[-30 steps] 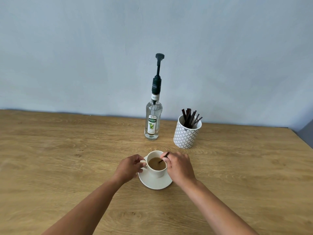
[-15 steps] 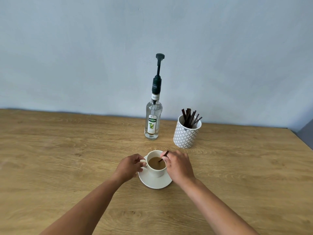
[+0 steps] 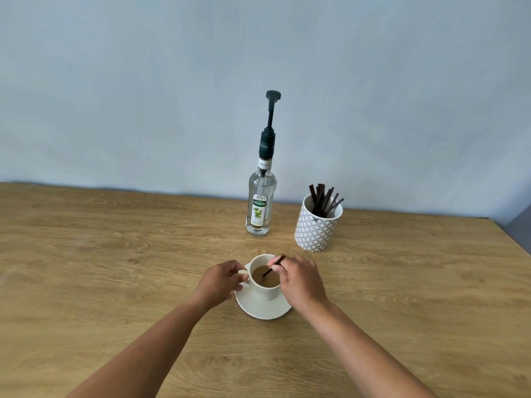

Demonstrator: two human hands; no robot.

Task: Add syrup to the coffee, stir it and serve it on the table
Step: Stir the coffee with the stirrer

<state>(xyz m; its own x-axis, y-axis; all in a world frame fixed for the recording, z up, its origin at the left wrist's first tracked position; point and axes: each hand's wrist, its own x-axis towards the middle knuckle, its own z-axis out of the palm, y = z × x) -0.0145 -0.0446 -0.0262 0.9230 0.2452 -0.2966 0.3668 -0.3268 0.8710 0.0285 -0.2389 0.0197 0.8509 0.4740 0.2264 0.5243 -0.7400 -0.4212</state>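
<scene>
A round white saucer (image 3: 260, 307) sits on the light wooden table (image 3: 115, 268), carrying a white ceramic cup (image 3: 265, 291) of brown coffee (image 3: 265, 277). The left hand (image 3: 219, 282) pinches the cup's handle; the right hand (image 3: 298, 280) pinches a thin dark stir stick (image 3: 274, 267) dipped in the coffee. Beyond stand a clear glass syrup bottle (image 3: 260, 208) with a dark pump and a white patterned holder (image 3: 316, 228) of dark sticks.

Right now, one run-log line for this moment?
stage: stir | left hand: grips cup handle | right hand: pinches stirrer in coffee | syrup bottle: upright behind
</scene>
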